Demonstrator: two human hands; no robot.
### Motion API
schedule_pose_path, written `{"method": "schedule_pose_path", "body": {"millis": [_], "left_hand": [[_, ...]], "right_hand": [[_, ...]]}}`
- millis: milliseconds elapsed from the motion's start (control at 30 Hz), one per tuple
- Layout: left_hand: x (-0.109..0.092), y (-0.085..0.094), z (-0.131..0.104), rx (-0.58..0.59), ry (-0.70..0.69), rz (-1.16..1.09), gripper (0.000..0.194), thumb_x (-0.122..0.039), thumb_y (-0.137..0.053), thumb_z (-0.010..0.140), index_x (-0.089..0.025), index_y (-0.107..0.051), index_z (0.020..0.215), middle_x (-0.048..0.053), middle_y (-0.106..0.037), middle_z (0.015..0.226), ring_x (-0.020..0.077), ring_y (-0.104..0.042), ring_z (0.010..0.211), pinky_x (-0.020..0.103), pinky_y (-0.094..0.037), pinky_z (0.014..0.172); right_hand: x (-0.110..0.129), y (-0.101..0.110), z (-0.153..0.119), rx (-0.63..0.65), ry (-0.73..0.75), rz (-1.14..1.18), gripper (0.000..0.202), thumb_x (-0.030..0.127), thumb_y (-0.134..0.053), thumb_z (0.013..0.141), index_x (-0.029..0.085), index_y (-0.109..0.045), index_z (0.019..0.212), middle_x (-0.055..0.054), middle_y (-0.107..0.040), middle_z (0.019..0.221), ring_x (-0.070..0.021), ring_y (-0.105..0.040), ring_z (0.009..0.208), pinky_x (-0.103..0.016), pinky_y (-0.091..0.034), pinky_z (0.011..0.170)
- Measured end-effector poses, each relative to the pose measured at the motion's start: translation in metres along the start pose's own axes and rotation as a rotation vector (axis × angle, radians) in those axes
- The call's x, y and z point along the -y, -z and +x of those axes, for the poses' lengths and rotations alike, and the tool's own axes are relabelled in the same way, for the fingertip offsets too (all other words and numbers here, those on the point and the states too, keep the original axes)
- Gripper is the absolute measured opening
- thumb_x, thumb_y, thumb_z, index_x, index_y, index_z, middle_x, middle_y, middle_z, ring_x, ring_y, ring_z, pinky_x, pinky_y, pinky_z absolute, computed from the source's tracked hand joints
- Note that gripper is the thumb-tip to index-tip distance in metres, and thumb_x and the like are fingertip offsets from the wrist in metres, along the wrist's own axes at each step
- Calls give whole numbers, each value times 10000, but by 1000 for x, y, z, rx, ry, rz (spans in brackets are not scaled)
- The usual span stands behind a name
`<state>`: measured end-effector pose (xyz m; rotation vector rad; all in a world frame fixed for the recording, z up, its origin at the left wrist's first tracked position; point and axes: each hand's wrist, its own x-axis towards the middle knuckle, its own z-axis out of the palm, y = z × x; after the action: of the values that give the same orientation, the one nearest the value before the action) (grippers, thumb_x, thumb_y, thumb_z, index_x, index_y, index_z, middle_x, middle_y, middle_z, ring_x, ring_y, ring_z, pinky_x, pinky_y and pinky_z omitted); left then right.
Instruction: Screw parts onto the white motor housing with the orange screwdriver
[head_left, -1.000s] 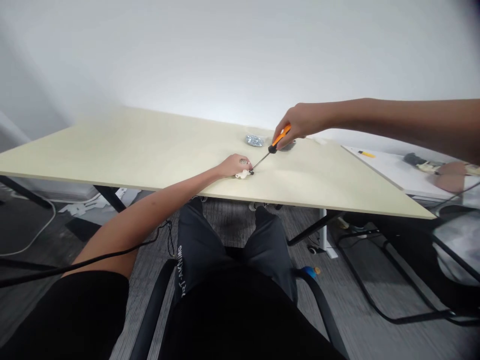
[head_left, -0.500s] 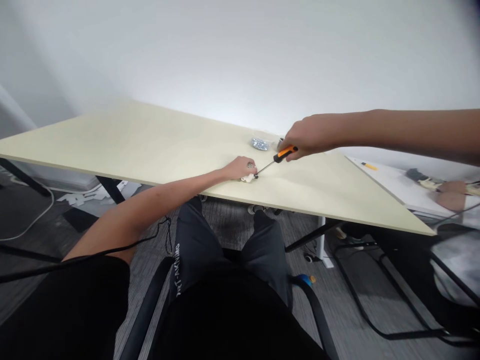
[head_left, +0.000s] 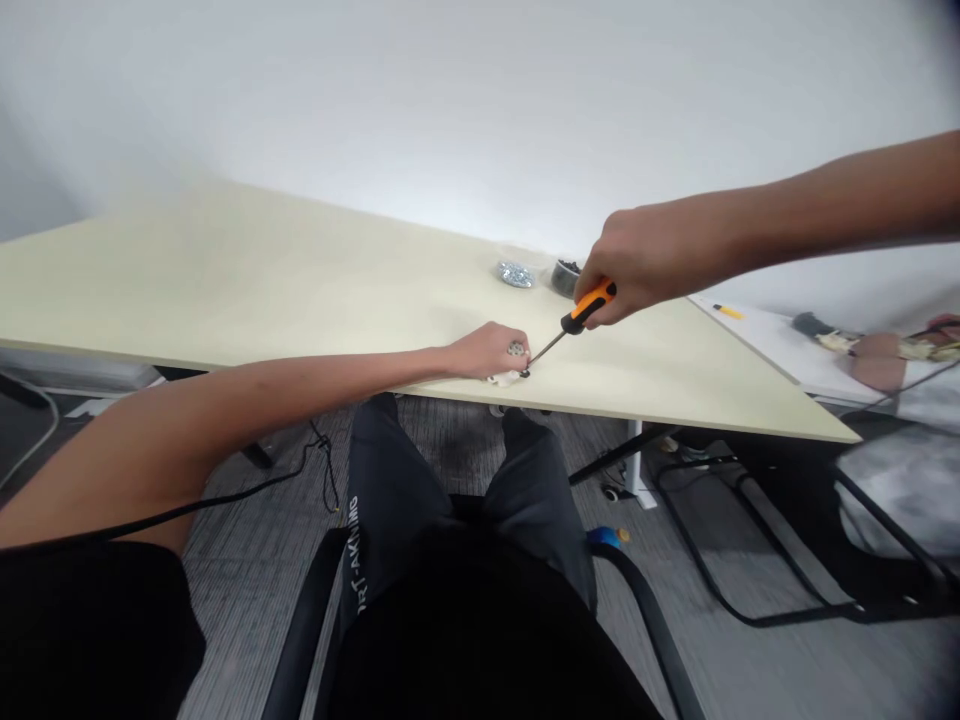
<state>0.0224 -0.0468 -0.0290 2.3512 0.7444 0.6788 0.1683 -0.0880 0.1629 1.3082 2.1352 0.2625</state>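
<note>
My left hand (head_left: pixel 491 350) is closed on a small white part (head_left: pixel 502 379) close to the table's front edge. Between its fingers a round, patterned metal-like piece (head_left: pixel 516 348) shows. My right hand (head_left: pixel 630 265) grips the orange and black handle of a screwdriver (head_left: pixel 589 307). The shaft slants down to the left, and its tip meets a small dark piece (head_left: pixel 525 373) beside the white part. Behind the hands lies a clear bag of shiny silver bits (head_left: pixel 516 274). A round container with dark bits (head_left: pixel 564 279) stands just left of my right hand, partly hidden by it.
The pale yellow table (head_left: pixel 337 290) runs along a white wall. To the right, a white table (head_left: pixel 780 365) bears a yellow object (head_left: pixel 728 312), and another person's arm (head_left: pixel 877 362) rests there. A black chair frame (head_left: pixel 750 610) stands at the lower right.
The view has shifted a little. My right hand and the screwdriver handle have risen, so the shaft stands steeper and more of the round container shows. My left hand still holds the white part.
</note>
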Motion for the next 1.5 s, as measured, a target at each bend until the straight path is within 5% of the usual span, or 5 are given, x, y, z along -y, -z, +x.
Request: {"method": "schedule_pose_path", "body": {"millis": [300, 600, 967, 1267, 1500], "left_hand": [[4, -5, 4, -38, 18, -39, 230, -284, -538, 764, -153, -688, 879, 65, -701, 871, 168, -599, 739, 279, -406, 636], [8, -2, 4, -70, 88, -26, 238, -315, -563, 777, -151, -695, 887, 76, -695, 930, 185, -595, 798, 281, -412, 685], [5, -4, 21, -46, -220, 181, 172, -341, -533, 805, -182, -582, 763, 52, -609, 788, 195, -540, 814, 336, -386, 791], [19, -1, 29, 13, -129, -183, 110, -229, -533, 755, -177, -595, 829, 33, -704, 883, 158, -620, 803, 284, -437, 714], [35, 5, 54, 27, -65, -232, 132, -278, -529, 804, -172, -591, 851, 39, -704, 884, 139, -610, 738, 260, -433, 642]], "right_hand": [[-11, 2, 11, -11, -109, 97, 449, 624, -677, 712, 194, -724, 837, -66, -627, 723, -239, -592, 892, -333, -404, 768], [-37, -61, -23, 41, -222, 308, 598, 718, -520, 785, 174, -721, 931, -107, -620, 702, -213, -580, 740, -350, -387, 664], [14, 7, -15, 44, -80, -125, 358, 451, -683, 784, 161, -704, 993, -47, -642, 764, -179, -573, 819, -302, -354, 734], [8, 28, 26, 146, -88, -130, 375, 481, -703, 768, 165, -722, 969, -56, -654, 796, -204, -581, 857, -313, -361, 768], [-30, 35, 55, 210, -145, -101, 376, 510, -725, 731, 240, -730, 993, -16, -653, 798, -154, -568, 750, -294, -364, 693]]}}
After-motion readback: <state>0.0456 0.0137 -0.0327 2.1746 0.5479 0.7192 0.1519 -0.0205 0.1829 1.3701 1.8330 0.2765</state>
